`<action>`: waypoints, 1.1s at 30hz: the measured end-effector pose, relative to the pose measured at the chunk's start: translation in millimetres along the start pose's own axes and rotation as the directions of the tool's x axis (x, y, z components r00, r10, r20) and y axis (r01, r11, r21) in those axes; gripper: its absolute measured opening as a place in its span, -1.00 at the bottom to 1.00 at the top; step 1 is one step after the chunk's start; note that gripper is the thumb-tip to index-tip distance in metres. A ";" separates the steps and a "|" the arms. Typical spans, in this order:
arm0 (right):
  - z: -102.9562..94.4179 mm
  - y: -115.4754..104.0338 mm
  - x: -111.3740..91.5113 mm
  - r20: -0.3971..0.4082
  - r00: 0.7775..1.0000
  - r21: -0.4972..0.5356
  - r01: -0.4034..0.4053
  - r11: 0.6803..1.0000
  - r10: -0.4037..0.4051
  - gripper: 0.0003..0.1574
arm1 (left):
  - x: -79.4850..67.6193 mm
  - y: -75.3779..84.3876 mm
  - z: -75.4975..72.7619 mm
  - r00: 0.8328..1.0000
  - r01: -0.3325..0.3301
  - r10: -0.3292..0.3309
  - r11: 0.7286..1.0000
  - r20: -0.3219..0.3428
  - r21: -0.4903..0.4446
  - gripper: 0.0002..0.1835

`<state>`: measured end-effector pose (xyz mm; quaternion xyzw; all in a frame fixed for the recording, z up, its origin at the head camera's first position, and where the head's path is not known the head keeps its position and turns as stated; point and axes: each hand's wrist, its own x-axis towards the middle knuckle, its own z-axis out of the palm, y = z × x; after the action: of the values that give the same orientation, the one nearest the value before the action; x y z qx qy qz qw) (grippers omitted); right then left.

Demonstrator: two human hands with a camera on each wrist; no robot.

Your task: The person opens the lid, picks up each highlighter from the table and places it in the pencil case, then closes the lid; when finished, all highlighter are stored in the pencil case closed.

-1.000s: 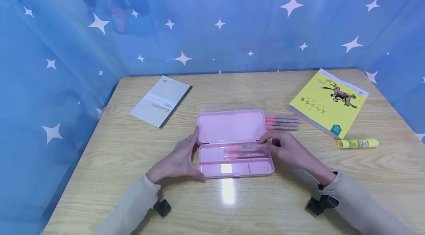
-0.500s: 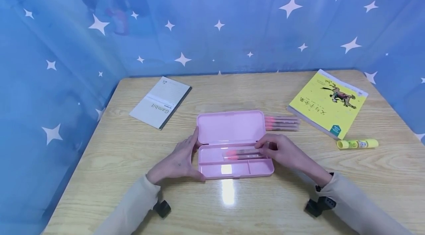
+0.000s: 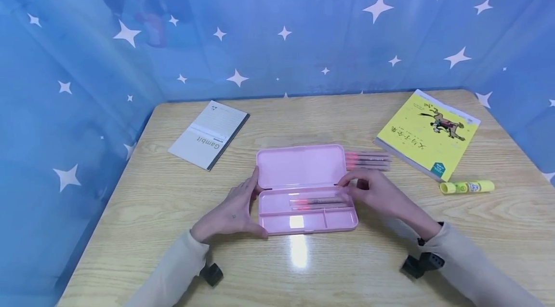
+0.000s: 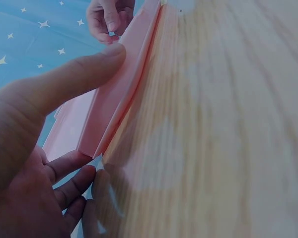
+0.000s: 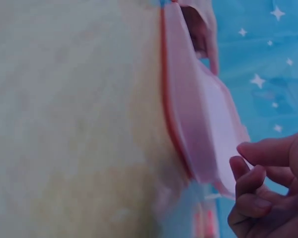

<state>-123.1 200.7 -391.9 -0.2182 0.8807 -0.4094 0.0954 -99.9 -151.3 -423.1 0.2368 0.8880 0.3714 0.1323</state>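
Observation:
A pink pencil case [image 3: 275, 199] lies with its lid [image 3: 301, 167] folded back. In its long rear compartment rest pens [image 3: 318, 201] with pink-red ends, close together and parallel. My left hand [image 3: 231, 210] holds the left end of the case; in the left wrist view its thumb [image 4: 84, 77] lies along the front wall and fingertips touch the corner. Over the right end near the hinge is my right hand [image 3: 375, 196]. In the right wrist view its fingers [image 5: 251, 186] are loosely bent, the thumb and index tip near each other, with no pen showing between them.
Several more pens [image 3: 368, 160] lie in a row right of the lid. Beyond them are a yellow book [image 3: 429, 136] and a yellow glue stick [image 3: 467, 187]. A grey notebook [image 3: 210, 134] lies at the back left. Behind the table [image 3: 143, 201] hangs a blue star curtain [image 3: 277, 22].
My right hand brought a pen down beside another in the rear compartment, then drew back slightly up and right. My left hand has stayed at the case's left end.

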 end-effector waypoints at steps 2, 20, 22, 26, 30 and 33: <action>-6.6 2.2 0.3 -0.029 0.999 -0.011 0.016 1.000 -0.016 -0.84 | -0.1 0.1 -0.4 1.000 0.001 -0.001 1.000 0.001 -0.001 0.62; -55.6 30.2 1.9 -0.190 0.975 -0.094 -0.138 0.986 0.118 -0.76 | -1.3 1.2 -0.8 1.000 0.022 -0.022 1.000 0.011 -0.018 0.61; -59.0 34.2 1.6 -0.191 0.971 -0.105 -0.164 0.981 0.142 -0.75 | -1.3 1.1 -0.6 1.000 0.024 -0.024 0.999 0.011 -0.021 0.61; -62.2 45.2 2.3 -0.191 0.970 -0.136 -0.176 0.975 0.148 -0.74 | -1.4 0.9 -0.1 1.000 0.023 -0.023 0.999 0.011 -0.028 0.61; -63.2 54.4 2.8 -0.195 0.967 -0.169 -0.200 0.965 0.166 -0.73 | -1.2 0.7 0.3 1.000 0.018 -0.017 0.999 0.012 -0.032 0.61; -63.8 57.2 3.1 -0.196 0.966 -0.181 -0.203 0.962 0.167 -0.75 | -1.0 0.6 -0.1 1.000 0.018 -0.018 0.999 0.010 -0.027 0.61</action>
<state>-165.5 275.2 -394.2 -0.1056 0.9389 -0.3262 0.0316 -98.9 -151.5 -422.6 0.2288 0.8843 0.3809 0.1432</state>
